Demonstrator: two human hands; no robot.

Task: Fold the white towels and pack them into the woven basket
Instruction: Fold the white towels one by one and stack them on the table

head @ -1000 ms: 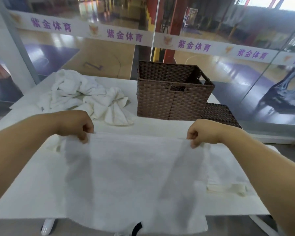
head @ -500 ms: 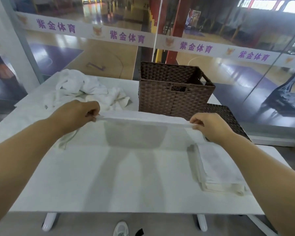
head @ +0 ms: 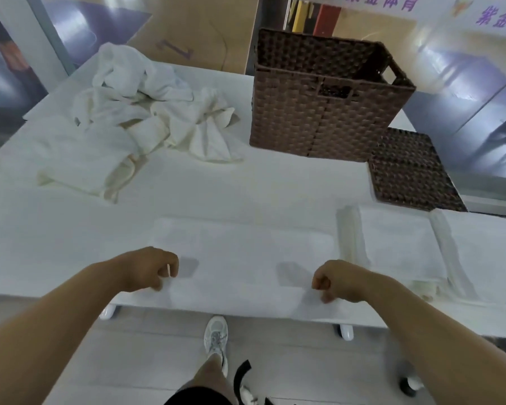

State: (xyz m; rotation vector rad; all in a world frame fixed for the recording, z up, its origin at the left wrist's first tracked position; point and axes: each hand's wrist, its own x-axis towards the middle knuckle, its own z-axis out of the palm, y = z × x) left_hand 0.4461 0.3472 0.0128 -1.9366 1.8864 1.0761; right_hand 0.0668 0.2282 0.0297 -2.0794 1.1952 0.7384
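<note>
A white towel lies flat on the white table, spread from the middle to the near edge. My left hand pinches its near left corner and my right hand pinches its near right corner, both at the table's front edge. The brown woven basket stands open at the back, right of centre. A heap of crumpled white towels lies at the back left. Two folded white towels lie side by side at the right.
The basket's flat woven lid lies on the table right of the basket, behind the folded towels. Glass panels stand behind the table. My leg and white shoe are on the floor below the front edge.
I held the towel up by its top corners, swung it out over the table and laid it down flat. My hands have come back to the near edge, still holding the corners.
</note>
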